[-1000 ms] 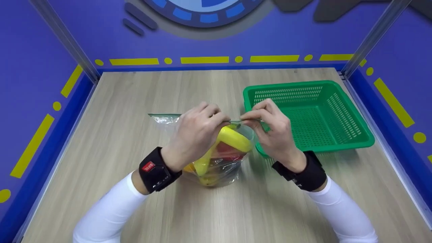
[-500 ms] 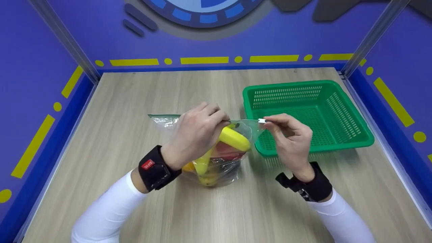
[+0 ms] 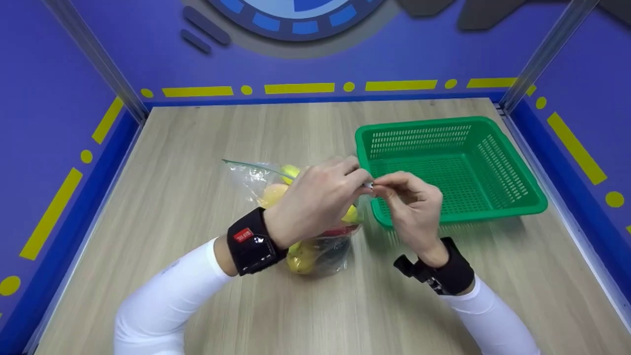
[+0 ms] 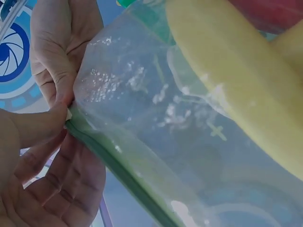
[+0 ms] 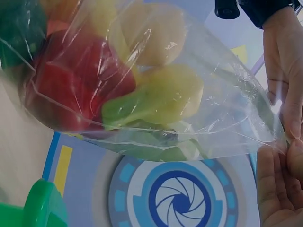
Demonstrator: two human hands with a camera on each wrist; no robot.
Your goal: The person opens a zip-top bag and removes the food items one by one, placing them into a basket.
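Observation:
A clear zip bag (image 3: 246,180) with a green zip edge sits upright on the table. Inside show a yellow banana (image 4: 236,71), a red rounded piece (image 5: 78,85), a peach-coloured one (image 3: 272,195) and a yellow-green one (image 5: 161,94). My left hand (image 3: 320,199) pinches the bag's top edge at the white slider (image 3: 368,185), near the right corner. My right hand (image 3: 416,204) pinches that corner between thumb and finger, its fingertips meeting the left ones. In the left wrist view, thumb and fingers partly hide the slider. My left hand covers part of the bag's contents in the head view.
A green slotted basket (image 3: 453,217) stands on the table (image 3: 197,128) to the right, its near-left corner just behind my right hand. Blue panels (image 3: 305,69) with yellow marks close off the back and both sides.
My right hand moved right along the zip edge with the slider showing, then slightly back left. My left hand slid rightward to meet it, uncovering more of the bag's left side.

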